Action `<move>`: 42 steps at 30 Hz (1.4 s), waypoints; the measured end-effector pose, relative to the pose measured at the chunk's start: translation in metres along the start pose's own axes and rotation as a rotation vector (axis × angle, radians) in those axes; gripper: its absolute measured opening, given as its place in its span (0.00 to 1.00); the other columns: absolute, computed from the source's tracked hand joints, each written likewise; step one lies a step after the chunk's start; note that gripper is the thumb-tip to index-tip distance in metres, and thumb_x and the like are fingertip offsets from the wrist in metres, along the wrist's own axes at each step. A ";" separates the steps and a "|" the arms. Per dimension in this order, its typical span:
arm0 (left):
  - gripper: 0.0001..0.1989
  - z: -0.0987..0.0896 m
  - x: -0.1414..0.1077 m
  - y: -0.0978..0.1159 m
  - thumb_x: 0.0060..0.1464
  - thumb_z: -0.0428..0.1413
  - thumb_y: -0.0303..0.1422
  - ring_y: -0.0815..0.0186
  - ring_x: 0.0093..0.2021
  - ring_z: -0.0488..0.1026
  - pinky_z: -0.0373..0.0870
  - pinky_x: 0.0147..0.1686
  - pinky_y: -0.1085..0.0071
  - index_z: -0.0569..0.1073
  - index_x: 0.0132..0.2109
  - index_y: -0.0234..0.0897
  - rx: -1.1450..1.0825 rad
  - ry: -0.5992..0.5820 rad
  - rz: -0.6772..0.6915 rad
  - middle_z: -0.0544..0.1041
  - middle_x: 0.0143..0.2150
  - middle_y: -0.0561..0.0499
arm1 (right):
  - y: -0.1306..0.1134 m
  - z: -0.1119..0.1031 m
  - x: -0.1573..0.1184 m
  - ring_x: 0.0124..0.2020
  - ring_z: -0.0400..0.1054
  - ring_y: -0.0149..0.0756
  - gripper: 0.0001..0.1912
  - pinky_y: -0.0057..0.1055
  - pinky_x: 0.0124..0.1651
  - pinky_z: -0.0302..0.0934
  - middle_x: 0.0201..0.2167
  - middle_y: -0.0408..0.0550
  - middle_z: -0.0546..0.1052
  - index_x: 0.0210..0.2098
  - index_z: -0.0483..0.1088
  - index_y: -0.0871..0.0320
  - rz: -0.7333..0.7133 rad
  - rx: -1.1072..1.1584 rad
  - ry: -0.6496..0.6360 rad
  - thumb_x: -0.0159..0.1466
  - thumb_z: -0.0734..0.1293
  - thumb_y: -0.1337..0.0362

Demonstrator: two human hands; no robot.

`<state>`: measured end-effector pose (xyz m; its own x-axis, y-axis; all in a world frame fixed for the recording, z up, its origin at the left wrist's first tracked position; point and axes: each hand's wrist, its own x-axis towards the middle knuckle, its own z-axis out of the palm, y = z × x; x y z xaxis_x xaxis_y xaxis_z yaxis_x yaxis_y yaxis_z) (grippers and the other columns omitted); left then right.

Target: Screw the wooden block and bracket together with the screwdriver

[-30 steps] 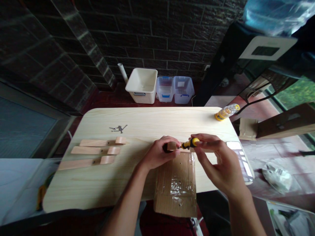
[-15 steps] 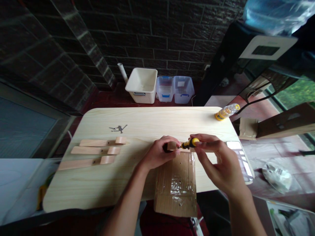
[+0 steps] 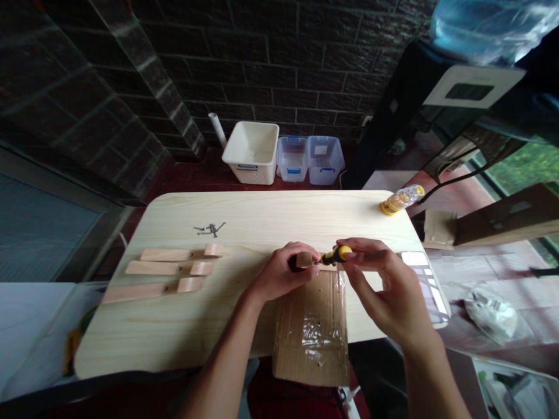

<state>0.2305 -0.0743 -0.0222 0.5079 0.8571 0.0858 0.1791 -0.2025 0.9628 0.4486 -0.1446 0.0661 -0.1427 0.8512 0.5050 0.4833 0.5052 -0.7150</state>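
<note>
My left hand [image 3: 285, 269] is closed round a wooden piece [image 3: 304, 259] at the far end of a taped cardboard piece [image 3: 311, 326]. In my right hand [image 3: 384, 279], thumb and fingers pinch the yellow and black handle of a screwdriver [image 3: 336, 255]. Its tip points left and meets the work beside my left fingertips, where the exact contact is too small to make out. Part of the wood runs right, under the screwdriver. To the left lie three wooden strips [image 3: 155, 267], each with a short raised block at its right end.
Several loose screws [image 3: 211, 228] lie on the pale wooden table [image 3: 279, 212]. A clear bottle-shaped container with yellow ends [image 3: 402, 199] is at the back right, a phone-like slab [image 3: 425, 285] at the right edge. Beyond the table stand a white bin [image 3: 251, 154] and two clear boxes [image 3: 325, 160].
Both hands keep their place and hold. The screwdriver handle has shifted very slightly left and down; little else differs apart from a small camera movement.
</note>
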 end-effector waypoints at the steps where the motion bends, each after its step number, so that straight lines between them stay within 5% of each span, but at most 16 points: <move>1: 0.07 0.000 0.000 0.000 0.61 0.65 0.35 0.57 0.52 0.81 0.75 0.58 0.59 0.81 0.46 0.41 0.001 0.000 0.000 0.85 0.50 0.48 | 0.001 0.000 0.001 0.59 0.79 0.38 0.13 0.35 0.57 0.77 0.54 0.48 0.82 0.49 0.73 0.50 -0.009 -0.011 0.005 0.71 0.70 0.75; 9: 0.06 0.002 0.000 0.001 0.62 0.65 0.36 0.57 0.52 0.81 0.75 0.58 0.58 0.81 0.45 0.41 -0.001 0.020 -0.001 0.85 0.49 0.48 | -0.005 0.001 -0.001 0.60 0.79 0.38 0.14 0.35 0.58 0.77 0.60 0.51 0.80 0.51 0.73 0.51 0.025 0.032 -0.011 0.71 0.69 0.75; 42: 0.08 0.001 0.000 0.001 0.62 0.65 0.39 0.57 0.52 0.81 0.76 0.58 0.56 0.81 0.46 0.42 0.016 0.003 -0.011 0.85 0.49 0.47 | -0.003 0.001 0.000 0.61 0.79 0.40 0.13 0.39 0.58 0.78 0.56 0.49 0.82 0.51 0.73 0.50 0.018 0.039 -0.009 0.72 0.69 0.75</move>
<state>0.2318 -0.0746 -0.0213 0.5030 0.8609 0.0764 0.1976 -0.2006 0.9596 0.4466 -0.1456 0.0679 -0.1420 0.8615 0.4875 0.4520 0.4946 -0.7424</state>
